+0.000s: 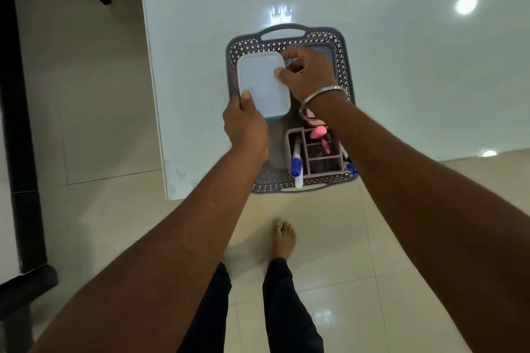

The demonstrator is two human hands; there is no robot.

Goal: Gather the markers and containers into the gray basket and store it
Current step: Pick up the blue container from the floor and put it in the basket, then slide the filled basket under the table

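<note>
A gray lattice basket [342, 46] with two handles sits on the pale glass table, near its front left corner. Both hands hold a white-lidded container [262, 84] with a blue base over the basket's left half. My left hand [243, 123] grips its near corner, thumb on the lid. My right hand [308, 73] pinches its far right edge. In the basket's near right corner stands a gray divided organizer [312, 165] with a blue-capped marker [296, 165] and a pink item [318, 132]. Another blue cap [352, 167] shows beside my right forearm.
The glass table [415, 80] reaches to the right and back, with glare spots. Its left edge and front edge lie close to the basket. A dark furniture frame [20, 123] stands at the left. My bare foot [284, 238] and legs are on the tiled floor below.
</note>
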